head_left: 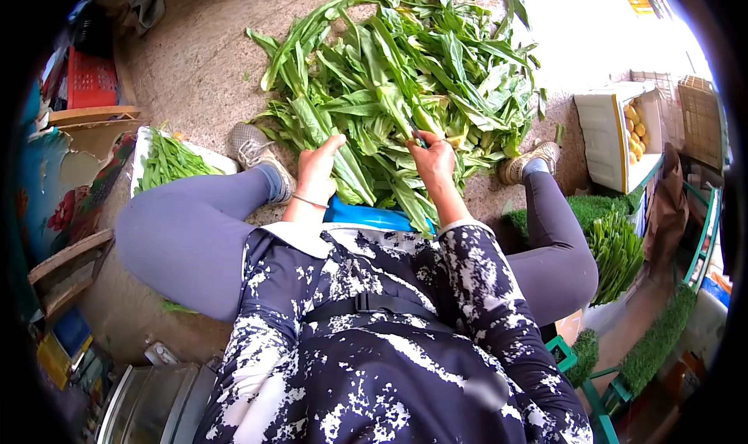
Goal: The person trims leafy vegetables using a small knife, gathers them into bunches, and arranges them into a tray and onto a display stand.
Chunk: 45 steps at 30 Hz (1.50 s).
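A large heap of long leafy greens (467, 78) lies on the floor between my feet. My left hand (315, 170) is closed at the near left of the heap, its fingers around a long green leaf (352, 171) that slants down toward my lap. My right hand (435, 162) is closed around a small knife (421, 139), of which only a short dark part shows. Just beyond that hand, a pale thick-stemmed leafy stalk (393, 105) points away from me. A strip of blue plastic (366, 216) shows below the leaves, partly hidden by my clothing.
A white box of greens (226, 163) stands beside my left shoe (261, 157). To the right, a white foam box (604, 144) holds yellow fruit (635, 132), with bundled green stalks (615, 253) nearer me. A red basket (92, 79) is at far left, a wooden stool (70, 269) below it.
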Motion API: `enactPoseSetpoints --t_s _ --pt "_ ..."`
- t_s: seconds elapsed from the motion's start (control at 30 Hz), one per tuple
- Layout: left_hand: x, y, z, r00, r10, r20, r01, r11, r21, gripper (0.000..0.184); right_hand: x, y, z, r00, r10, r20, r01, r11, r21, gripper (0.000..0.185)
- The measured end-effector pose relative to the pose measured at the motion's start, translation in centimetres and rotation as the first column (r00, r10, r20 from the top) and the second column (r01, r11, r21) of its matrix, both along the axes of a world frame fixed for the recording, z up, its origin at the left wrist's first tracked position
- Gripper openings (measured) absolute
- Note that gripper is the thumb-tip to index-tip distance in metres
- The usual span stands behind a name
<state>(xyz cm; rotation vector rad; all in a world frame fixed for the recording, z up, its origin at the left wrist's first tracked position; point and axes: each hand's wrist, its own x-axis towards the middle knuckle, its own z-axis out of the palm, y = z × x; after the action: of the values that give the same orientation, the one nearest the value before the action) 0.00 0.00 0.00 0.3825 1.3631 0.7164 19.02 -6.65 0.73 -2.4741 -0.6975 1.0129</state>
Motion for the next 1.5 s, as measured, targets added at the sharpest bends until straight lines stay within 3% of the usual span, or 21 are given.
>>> enactPoseSetpoints --t_s 0.07,0.1,0.17,0.2,0.27,0.3,0.37,0.43,0.67,0.77,0.83,0.87,0.97,1.1,1.17,1.23,1.3,1.37,1.43,1.5 --pt "0.2 0.1 -0.1 1.0 -0.018 0.012 0.019 0.998 -0.06 0.027 -0.2 -0.5 2.8 0.993 0.098 0.072 -0.097 0.995 -0.018 0.033" --pt "0.6 1.3 -0.3 0.999 -0.017 0.035 0.019 0.999 -0.038 0.027 -0.2 -0.2 3.2 0.99 0.108 0.091 -0.116 0.989 0.088 0.028" --pt "0.3 1.9 0.5 0.944 -0.039 0.328 0.091 0.985 -0.146 0.021 -1.0 -1.5 3.0 0.991 0.101 0.086 -0.124 0.939 0.32 0.024" --pt "0.7 1.7 0.2 0.903 -0.007 0.43 0.086 0.983 -0.164 0.02 -1.1 -2.1 3.0 0.991 0.103 0.091 -0.126 0.941 0.314 0.024" --pt "1.2 1.2 -0.2 0.843 0.035 0.538 0.074 0.981 -0.179 0.026 -1.7 -2.7 2.6 0.969 -0.031 -0.244 0.143 0.877 0.458 0.021" --pt "1.4 1.1 -0.4 0.827 0.047 0.56 0.061 0.983 -0.173 0.028 -2.1 -2.8 2.6 0.968 -0.027 -0.25 0.143 0.876 0.461 0.021" --pt "2.1 0.7 1.7 0.793 0.129 0.595 -0.002 0.978 -0.209 0.037 -2.7 -2.9 2.9 0.862 -0.087 -0.499 0.347 0.819 0.457 0.021" --pt "2.5 0.2 2.0 0.772 0.108 0.626 0.041 0.975 -0.218 0.038 -3.1 -3.1 3.4 0.837 -0.114 -0.534 0.382 0.822 0.423 0.022" --pt "3.2 -0.9 2.4 0.812 0.022 0.584 0.079 0.986 -0.148 0.023 -4.3 -4.2 2.7 0.817 -0.097 -0.568 0.378 0.835 0.4 0.018" --pt "3.0 -0.7 2.1 0.825 -0.03 0.564 0.12 0.985 -0.122 0.025 -3.7 -3.8 4.4 0.757 -0.056 -0.65 0.338 0.886 0.318 0.027" --pt "3.2 -0.6 3.2 0.863 -0.111 0.492 0.125 0.992 0.005 0.026 -3.0 -2.6 6.1 0.745 -0.148 -0.65 0.427 0.854 0.296 0.035" --pt "3.2 -0.5 3.6 0.867 -0.154 0.474 0.18 0.984 -0.009 0.027 -1.8 -2.4 6.0 0.717 -0.116 -0.688 0.417 0.862 0.289 0.043" --pt "3.2 -0.5 3.9 0.822 -0.379 0.425 0.386 0.92 0.073 0.031 0.8 -1.1 6.4 0.643 0.046 -0.765 0.34 0.877 0.339 0.047" --pt "3.5 -0.8 5.2 0.713 -0.513 0.478 0.528 0.841 0.117 0.034 2.2 0.3 6.1 0.522 0.064 -0.85 0.243 0.944 0.221 0.024" --pt "3.1 -0.4 5.0 0.697 -0.553 0.456 0.575 0.811 0.105 0.034 2.4 0.5 5.3 0.526 0.086 -0.846 0.215 0.949 0.23 0.021" --pt "2.6 0.2 4.7 0.664 -0.596 0.451 0.635 0.768 0.079 0.033 2.0 0.7 5.8 0.727 0.059 -0.684 0.159 0.955 0.251 0.014" --pt "2.3 0.3 4.6 0.654 -0.618 0.436 0.636 0.762 0.126 0.031 3.9 0.3 3.6 0.774 -0.172 -0.61 0.389 0.888 0.244 0.016" --pt "2.1 0.6 4.5 0.717 -0.488 0.497 0.552 0.833 0.022 0.03 6.3 -0.4 3.6 0.807 -0.235 -0.541 0.46 0.825 0.327 0.026" --pt "1.9 1.0 2.8 0.782 -0.313 0.538 0.356 0.934 0.027 0.031 7.9 -1.0 4.4 0.727 -0.342 -0.596 0.527 0.833 0.165 0.032" --pt "1.4 1.3 2.2 0.814 -0.144 0.563 0.157 0.987 0.027 0.032 7.0 -1.4 5.1 0.728 -0.423 -0.54 0.575 0.805 0.144 0.033"
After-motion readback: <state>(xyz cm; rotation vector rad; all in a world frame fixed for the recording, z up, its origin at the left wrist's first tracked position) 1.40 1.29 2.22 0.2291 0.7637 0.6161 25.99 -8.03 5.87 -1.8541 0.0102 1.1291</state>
